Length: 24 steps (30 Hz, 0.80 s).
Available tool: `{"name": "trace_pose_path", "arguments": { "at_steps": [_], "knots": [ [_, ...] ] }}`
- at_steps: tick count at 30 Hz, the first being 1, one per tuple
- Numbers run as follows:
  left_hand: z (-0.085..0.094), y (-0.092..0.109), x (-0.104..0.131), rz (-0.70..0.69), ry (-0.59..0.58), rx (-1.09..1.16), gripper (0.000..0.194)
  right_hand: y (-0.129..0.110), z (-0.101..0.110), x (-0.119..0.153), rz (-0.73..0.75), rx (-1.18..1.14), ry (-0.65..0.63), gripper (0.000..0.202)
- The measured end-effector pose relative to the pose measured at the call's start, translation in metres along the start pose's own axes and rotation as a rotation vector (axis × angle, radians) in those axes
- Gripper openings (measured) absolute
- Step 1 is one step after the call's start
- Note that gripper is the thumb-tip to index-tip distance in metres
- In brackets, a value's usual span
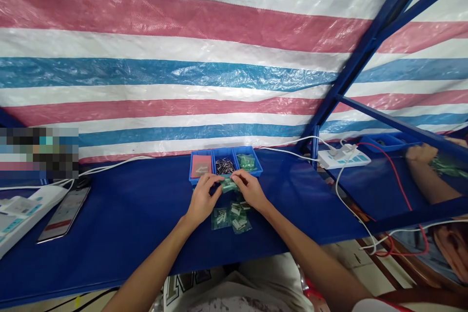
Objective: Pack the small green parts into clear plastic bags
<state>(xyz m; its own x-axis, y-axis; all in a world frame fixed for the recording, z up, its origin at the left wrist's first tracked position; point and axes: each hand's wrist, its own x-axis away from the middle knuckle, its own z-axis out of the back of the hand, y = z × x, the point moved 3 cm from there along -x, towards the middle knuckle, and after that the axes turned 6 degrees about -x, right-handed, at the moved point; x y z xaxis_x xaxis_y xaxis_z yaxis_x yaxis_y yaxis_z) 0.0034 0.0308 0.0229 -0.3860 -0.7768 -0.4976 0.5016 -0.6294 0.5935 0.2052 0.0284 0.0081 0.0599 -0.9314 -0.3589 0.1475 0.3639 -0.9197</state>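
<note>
My left hand and my right hand meet at a small green-tinted plastic bag, fingers closed on its two sides. Small pale pieces show inside it. Just below, on the blue table, lie several similar bags with white and metal pieces in them. Behind my hands stands a blue three-part bin. Its left part holds a pink item, the middle one dark metal screws or pins, and the right one green plastic bags.
At the left are a phone and a white power strip. Another power strip with cables sits right, beside a blue metal frame. Beyond it, another person's hands are near a blue bin.
</note>
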Motion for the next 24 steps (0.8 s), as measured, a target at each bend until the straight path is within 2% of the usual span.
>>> {"name": "trace_pose_path", "arguments": {
  "at_steps": [4,9,14,18,24],
  "knots": [
    [0.001,-0.003,-0.002,0.033,0.028,-0.019,0.022,0.004,-0.002,0.001,-0.088,-0.101,-0.028,0.034],
    [0.002,-0.004,-0.005,0.062,0.061,0.022,0.025,-0.001,-0.003,0.000,0.041,0.003,-0.034,0.025],
    [-0.002,-0.006,-0.003,0.104,0.019,0.074,0.022,0.006,-0.004,0.000,-0.045,-0.062,-0.060,0.025],
    [-0.004,-0.005,0.000,0.159,-0.032,0.121,0.038,0.013,-0.006,0.000,-0.056,-0.140,-0.036,0.031],
    [-0.002,0.001,0.000,0.073,-0.088,0.071,0.039,0.008,-0.006,-0.003,-0.052,-0.175,-0.028,0.030]
  ]
}}
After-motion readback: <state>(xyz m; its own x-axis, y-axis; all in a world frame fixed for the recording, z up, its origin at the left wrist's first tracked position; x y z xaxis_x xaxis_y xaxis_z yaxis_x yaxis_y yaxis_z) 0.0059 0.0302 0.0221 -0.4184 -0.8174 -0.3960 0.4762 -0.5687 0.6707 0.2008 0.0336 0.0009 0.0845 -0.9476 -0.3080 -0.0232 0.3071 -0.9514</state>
